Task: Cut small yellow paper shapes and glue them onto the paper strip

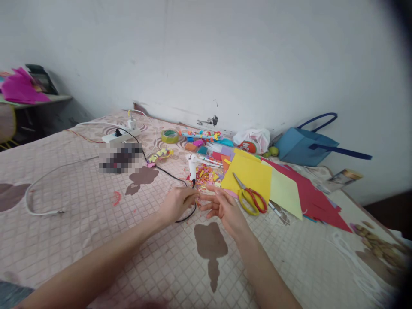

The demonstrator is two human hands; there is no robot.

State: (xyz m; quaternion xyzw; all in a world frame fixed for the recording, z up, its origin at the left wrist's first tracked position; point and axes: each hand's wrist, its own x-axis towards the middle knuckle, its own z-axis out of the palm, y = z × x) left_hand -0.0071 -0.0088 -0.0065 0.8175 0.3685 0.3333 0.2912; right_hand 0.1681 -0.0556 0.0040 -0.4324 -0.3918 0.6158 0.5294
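Observation:
My left hand (178, 204) is closed in a pinch, thumb against fingers. Whatever it may hold is too small or hidden to make out. Facing it, my right hand (223, 210) has its fingers stretched out and apart, with the fingertips close to the left hand's. Just beyond both hands lies a white glue gun (192, 166), its black cord (170, 175) running to the left. Small colourful scraps (207, 175) are heaped beside the gun. To the right, scissors (252, 199) with red and yellow handles rest partly on a yellow sheet (247, 176).
A white power strip (120, 136), a tape roll (169, 136) and a flower-decorated band (161, 156) lie at the back left. Red sheets (317, 197) spread rightward below a blue bag (307, 146). A white cable (45, 212) curves at left; white cord (357, 266) lies at right.

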